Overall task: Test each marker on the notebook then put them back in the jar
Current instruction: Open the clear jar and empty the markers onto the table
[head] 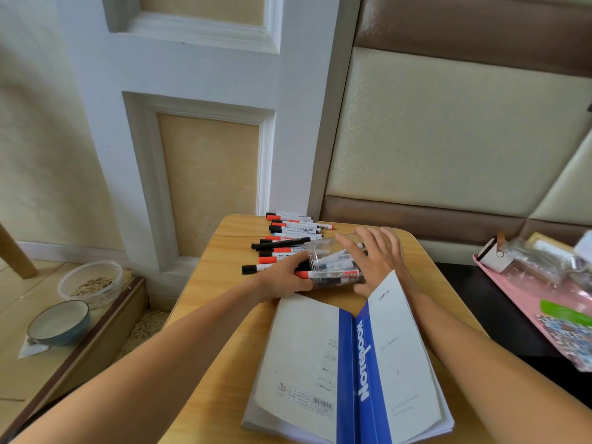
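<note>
Head view: the clear jar [333, 261] lies on its side on the wooden worktop [221, 315], mouth facing left, long axis running left to right. Several markers [330, 274] are inside, though the plastic glare makes them hard to count. The left hand [282, 278] has its fingers at the mouth, maybe pinching a marker, can't really tell. The right hand [374, 254] lies over the jar with fingers straight. More loose markers [285, 238] lie behind, pointing sideways. The notebook [346, 363] sits face down, spread open, nearer the camera.
</note>
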